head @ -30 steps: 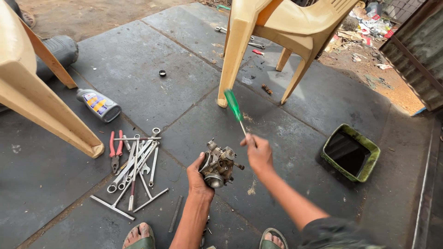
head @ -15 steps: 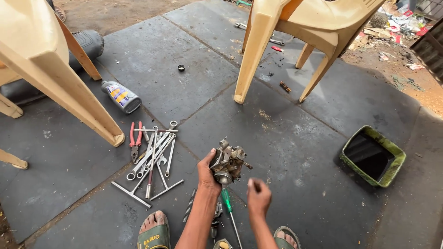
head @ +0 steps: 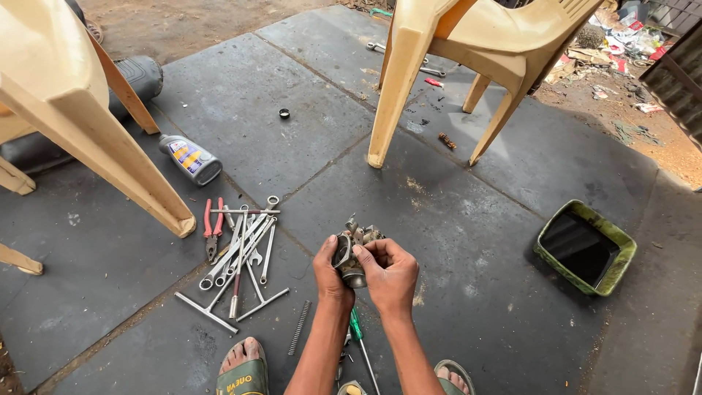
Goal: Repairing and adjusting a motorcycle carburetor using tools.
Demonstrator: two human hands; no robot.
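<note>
Both hands closed on carburetor (head: 353, 252): left hand (head: 329, 272) under it, right hand (head: 387, 272) on its side. Green screwdriver (head: 360, 344) on floor (head: 468, 241) below; spanners (head: 241, 252) just left.

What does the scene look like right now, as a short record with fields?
Left hand: grip on the small metal engine part
Right hand: also grips the engine part, from the right
Screwdriver: green handle, on the floor between the forearms
Spring: on the floor by the left foot
Wrenches: pile left of the hands, red-handled pliers beside it
Bottle: lying near the left chair leg
Green tray: on the floor at right, dark liquid inside
Floor: dark stone slabs
</note>
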